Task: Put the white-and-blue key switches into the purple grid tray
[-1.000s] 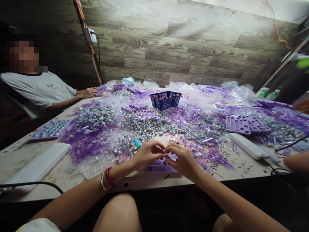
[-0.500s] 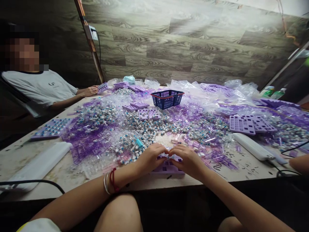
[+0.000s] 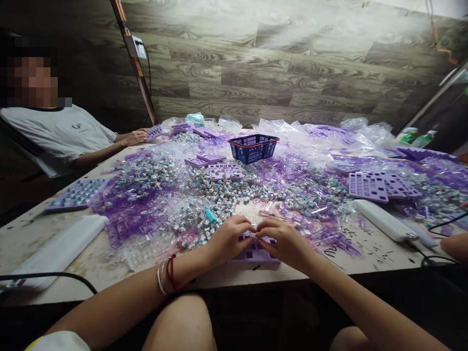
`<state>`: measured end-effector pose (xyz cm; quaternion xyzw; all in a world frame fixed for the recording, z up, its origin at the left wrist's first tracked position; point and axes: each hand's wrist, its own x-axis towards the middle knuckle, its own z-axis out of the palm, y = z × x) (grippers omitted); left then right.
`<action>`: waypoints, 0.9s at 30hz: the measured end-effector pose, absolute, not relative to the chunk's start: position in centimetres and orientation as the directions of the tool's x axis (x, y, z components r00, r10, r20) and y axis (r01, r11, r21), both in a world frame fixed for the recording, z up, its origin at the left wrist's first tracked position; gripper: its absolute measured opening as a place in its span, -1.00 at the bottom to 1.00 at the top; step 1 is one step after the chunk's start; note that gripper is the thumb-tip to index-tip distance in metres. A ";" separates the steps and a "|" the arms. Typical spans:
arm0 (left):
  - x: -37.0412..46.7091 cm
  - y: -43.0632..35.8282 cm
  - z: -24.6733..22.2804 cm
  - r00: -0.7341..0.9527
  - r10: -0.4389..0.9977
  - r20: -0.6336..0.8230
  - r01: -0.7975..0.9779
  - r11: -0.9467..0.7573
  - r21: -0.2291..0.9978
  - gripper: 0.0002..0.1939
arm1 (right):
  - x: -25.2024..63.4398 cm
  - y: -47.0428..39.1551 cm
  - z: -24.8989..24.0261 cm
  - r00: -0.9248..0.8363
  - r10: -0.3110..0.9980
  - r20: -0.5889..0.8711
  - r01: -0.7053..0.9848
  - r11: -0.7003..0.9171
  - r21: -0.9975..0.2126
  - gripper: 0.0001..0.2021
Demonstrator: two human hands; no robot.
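My left hand (image 3: 232,238) and my right hand (image 3: 283,240) meet fingertip to fingertip over a purple plate with square holes (image 3: 256,255), which lies at the table's near edge. The fingers of both hands are bent and pinched together around something small that I cannot make out. Beyond them spreads a heap of small white and blue pieces (image 3: 226,192), mixed with clear and purple plastic parts (image 3: 131,222). A turquoise block (image 3: 211,216) rests on the heap, just up and left of my left hand.
A dark blue basket (image 3: 253,150) stands mid-table. More purple plates (image 3: 382,186) lie right, and a filled one (image 3: 78,194) left. White bars with cables (image 3: 382,220) flank the work area. A person (image 3: 62,131) sits at the left; another person's arm (image 3: 455,246) shows at the right edge.
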<state>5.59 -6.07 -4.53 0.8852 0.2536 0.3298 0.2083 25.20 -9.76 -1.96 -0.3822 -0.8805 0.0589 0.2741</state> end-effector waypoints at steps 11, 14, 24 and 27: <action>5.6 -5.7 -4.9 0.635 0.599 0.488 0.282 -0.768 0.575 -0.89 | 25.1 -9.5 -2.0 -0.560 0.695 0.450 0.603 0.715 -0.354 -0.87; 5.7 -5.7 -4.9 0.639 0.598 0.484 0.276 -0.766 0.581 -0.90 | 25.0 -9.5 -1.8 -0.559 0.710 0.429 0.611 0.702 -0.366 -0.86; 5.5 -5.5 -4.3 0.656 0.577 0.487 0.255 -0.776 0.576 -0.94 | 24.7 -9.5 -1.2 -0.574 0.745 0.339 0.660 0.667 -0.346 -0.85; 5.6 -5.5 -4.3 0.646 0.574 0.503 0.252 -0.783 0.568 -0.94 | 24.5 -9.6 -0.9 -0.592 0.758 0.275 0.707 0.652 -0.274 -0.82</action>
